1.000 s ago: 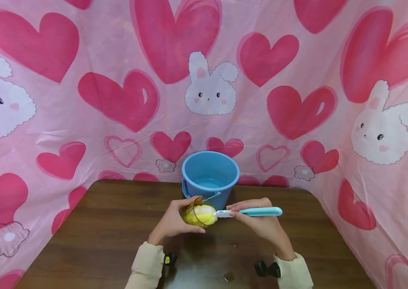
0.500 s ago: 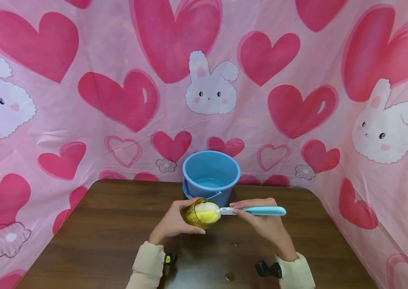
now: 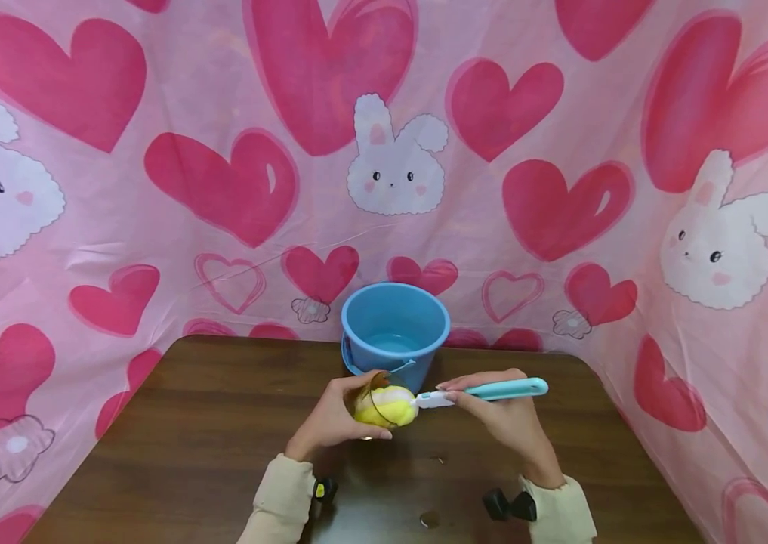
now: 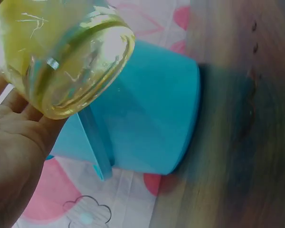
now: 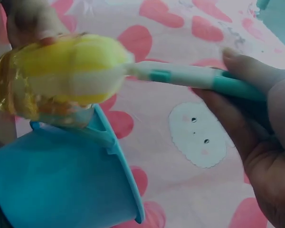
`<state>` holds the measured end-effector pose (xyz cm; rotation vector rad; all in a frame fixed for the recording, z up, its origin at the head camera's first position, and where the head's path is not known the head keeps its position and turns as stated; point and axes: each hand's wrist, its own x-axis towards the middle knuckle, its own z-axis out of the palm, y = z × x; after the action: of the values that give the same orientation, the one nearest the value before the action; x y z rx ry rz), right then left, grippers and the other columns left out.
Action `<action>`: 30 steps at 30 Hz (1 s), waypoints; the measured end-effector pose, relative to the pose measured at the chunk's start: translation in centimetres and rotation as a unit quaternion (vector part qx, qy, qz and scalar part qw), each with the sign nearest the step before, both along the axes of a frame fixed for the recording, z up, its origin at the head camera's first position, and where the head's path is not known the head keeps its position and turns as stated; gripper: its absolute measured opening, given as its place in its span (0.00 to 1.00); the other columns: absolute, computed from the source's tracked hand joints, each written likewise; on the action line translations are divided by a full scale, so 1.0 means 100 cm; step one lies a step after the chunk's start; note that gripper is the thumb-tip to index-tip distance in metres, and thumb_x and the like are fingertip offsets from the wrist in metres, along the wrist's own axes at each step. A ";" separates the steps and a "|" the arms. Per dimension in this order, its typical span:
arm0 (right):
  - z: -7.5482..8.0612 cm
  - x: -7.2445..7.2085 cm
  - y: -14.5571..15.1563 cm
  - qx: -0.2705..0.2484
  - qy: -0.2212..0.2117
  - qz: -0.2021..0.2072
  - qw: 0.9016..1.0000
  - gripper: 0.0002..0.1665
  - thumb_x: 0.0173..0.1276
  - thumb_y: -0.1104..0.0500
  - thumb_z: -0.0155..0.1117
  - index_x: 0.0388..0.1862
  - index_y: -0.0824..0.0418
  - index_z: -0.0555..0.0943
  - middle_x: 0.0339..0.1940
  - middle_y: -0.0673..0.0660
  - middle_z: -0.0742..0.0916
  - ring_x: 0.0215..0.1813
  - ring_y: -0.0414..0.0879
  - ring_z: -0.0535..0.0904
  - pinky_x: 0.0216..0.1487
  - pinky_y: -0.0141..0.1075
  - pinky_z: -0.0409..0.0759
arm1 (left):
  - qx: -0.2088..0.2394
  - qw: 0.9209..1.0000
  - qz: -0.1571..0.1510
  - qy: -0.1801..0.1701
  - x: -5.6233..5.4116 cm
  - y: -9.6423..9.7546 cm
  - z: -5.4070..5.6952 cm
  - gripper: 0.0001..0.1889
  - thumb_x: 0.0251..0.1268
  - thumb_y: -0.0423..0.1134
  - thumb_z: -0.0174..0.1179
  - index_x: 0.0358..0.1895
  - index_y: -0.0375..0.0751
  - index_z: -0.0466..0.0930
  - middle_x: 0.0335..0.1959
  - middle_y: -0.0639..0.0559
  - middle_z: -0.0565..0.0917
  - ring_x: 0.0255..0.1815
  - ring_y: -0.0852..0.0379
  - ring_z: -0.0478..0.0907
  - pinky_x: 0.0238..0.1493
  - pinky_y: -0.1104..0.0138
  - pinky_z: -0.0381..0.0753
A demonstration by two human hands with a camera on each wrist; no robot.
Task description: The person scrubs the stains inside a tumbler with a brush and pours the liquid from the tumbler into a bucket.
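An amber see-through glass (image 4: 80,61) lies tilted on its side in my left hand (image 3: 329,419), which grips it round the outside with its mouth turned to the right. In the head view my right hand (image 3: 499,408) holds a cup brush by its turquoise and white handle (image 3: 506,389). The brush's yellow and white sponge head (image 5: 80,69) sits partly inside the glass, its handle end sticking out of the mouth. Both hands are raised above the table, just in front of the blue bucket (image 3: 393,321).
The bucket stands upright near the back of the brown wooden table (image 3: 207,453), its handle hanging down in front. Small wet spots (image 3: 429,520) show on the tabletop near me. A pink cloth (image 3: 220,91) with hearts and rabbits hangs behind and at both sides.
My right hand has shifted slightly to the right, and the handle's outer end has tipped up. The sponge head has come a little out of the glass. My left hand keeps its grip.
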<state>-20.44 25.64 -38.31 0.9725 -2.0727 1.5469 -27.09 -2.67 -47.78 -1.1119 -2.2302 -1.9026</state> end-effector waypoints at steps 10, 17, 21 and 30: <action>0.002 -0.004 0.004 -0.110 0.048 -0.051 0.992 0.13 0.54 0.84 0.69 0.38 0.75 0.88 0.38 0.61 0.92 0.42 0.47 0.91 0.43 0.33 0.87 | 0.026 1.000 -0.005 -0.016 0.000 -0.007 0.006 0.43 0.47 0.37 0.82 0.71 0.46 0.74 0.63 0.54 0.82 0.61 0.50 0.77 0.62 0.61 0.80; -0.007 -0.008 -0.001 -0.128 0.013 -0.033 0.991 0.11 0.58 0.81 0.69 0.40 0.78 0.86 0.40 0.56 0.93 0.43 0.48 0.91 0.46 0.37 0.87 | 0.044 0.999 -0.003 -0.010 0.001 -0.008 0.006 0.42 0.49 0.38 0.80 0.71 0.41 0.73 0.62 0.52 0.82 0.61 0.49 0.78 0.61 0.61 0.81; -0.009 -0.006 -0.006 -0.129 -0.010 -0.023 0.991 0.10 0.60 0.78 0.69 0.41 0.82 0.83 0.41 0.51 0.93 0.44 0.49 0.91 0.48 0.39 0.87 | 0.050 0.999 0.003 -0.008 0.002 -0.008 0.008 0.41 0.51 0.39 0.79 0.72 0.40 0.73 0.63 0.51 0.82 0.61 0.49 0.78 0.61 0.59 0.81; -0.013 -0.011 -0.016 -0.133 -0.012 -0.018 0.991 0.11 0.60 0.79 0.68 0.43 0.79 0.85 0.41 0.54 0.93 0.44 0.50 0.91 0.48 0.40 0.87 | 0.067 0.998 0.014 0.006 -0.002 -0.012 0.006 0.41 0.50 0.38 0.80 0.71 0.41 0.74 0.65 0.43 0.81 0.62 0.49 0.79 0.62 0.61 0.80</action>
<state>-21.53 24.01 -39.58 0.8175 -1.8278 1.7669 -27.27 -3.84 -47.20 -1.0642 -2.0646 -1.9951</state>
